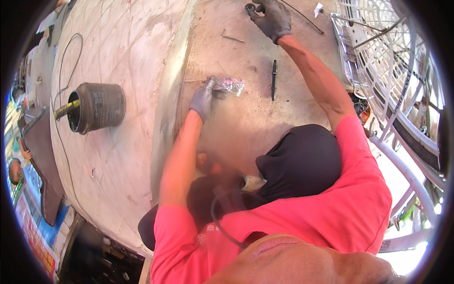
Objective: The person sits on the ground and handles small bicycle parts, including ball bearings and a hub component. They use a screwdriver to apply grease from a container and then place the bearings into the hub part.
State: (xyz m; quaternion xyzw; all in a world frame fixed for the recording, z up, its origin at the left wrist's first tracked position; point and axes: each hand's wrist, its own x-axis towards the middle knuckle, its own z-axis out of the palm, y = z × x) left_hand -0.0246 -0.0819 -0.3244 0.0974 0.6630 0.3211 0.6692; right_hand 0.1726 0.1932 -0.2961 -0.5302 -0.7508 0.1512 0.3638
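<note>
My left hand (205, 98), in a grey glove, is closed on the left edge of a shiny silver packet (232, 85) on the worn floor. My right hand (270, 21), in a dark glove at the top, grips a small black round piece (250, 8). A thin dark rod (309, 21) lies beside that hand. Between my hands and slightly right lies a black pen-like tool (274, 79). A small bent metal piece (231, 39) lies above the packet.
A dark can (101, 106) with a yellow-handled item stands left, by a long wire (56, 142). White metal frames and a wheel (418, 137) crowd the right. Part of another person (15, 171) shows at the far left rim, near a brown sheet (42, 161).
</note>
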